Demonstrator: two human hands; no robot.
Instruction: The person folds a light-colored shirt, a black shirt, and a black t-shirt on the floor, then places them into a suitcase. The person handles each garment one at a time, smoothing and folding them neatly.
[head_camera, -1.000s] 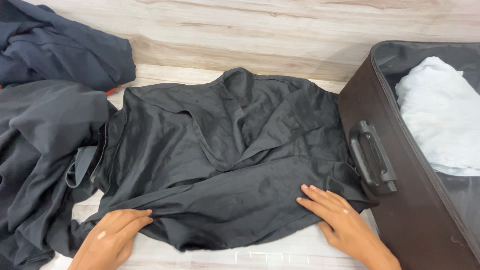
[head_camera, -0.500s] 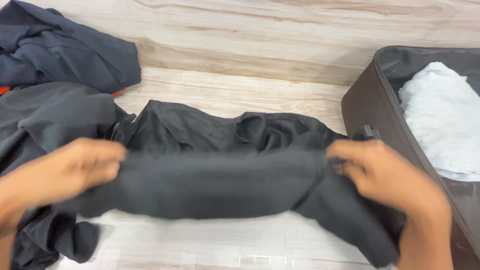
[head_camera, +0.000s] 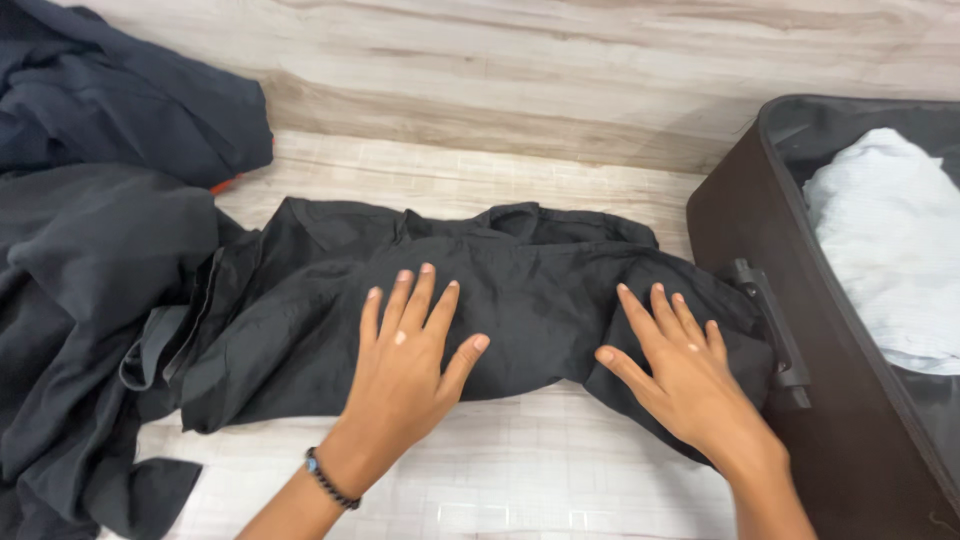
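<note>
Currently both hands lie flat and spread on a black shirt (head_camera: 520, 300) folded into a long band on the pale wood-look floor (head_camera: 500, 110). Left hand (head_camera: 408, 350), fingers fanned, presses the middle of the band; a dark bead bracelet (head_camera: 328, 482) sits at its wrist. Right hand (head_camera: 678, 375), likewise splayed and gripping nothing, presses the shirt's right end, just beside an open dark suitcase (head_camera: 745, 230) holding a white cloth (head_camera: 885, 240). More dark clothes (head_camera: 90, 260) are heaped at left. Judged step: smoothing the fold. Next move calls for a further fold across, keeping edges aligned so the band does not spring open
</note>
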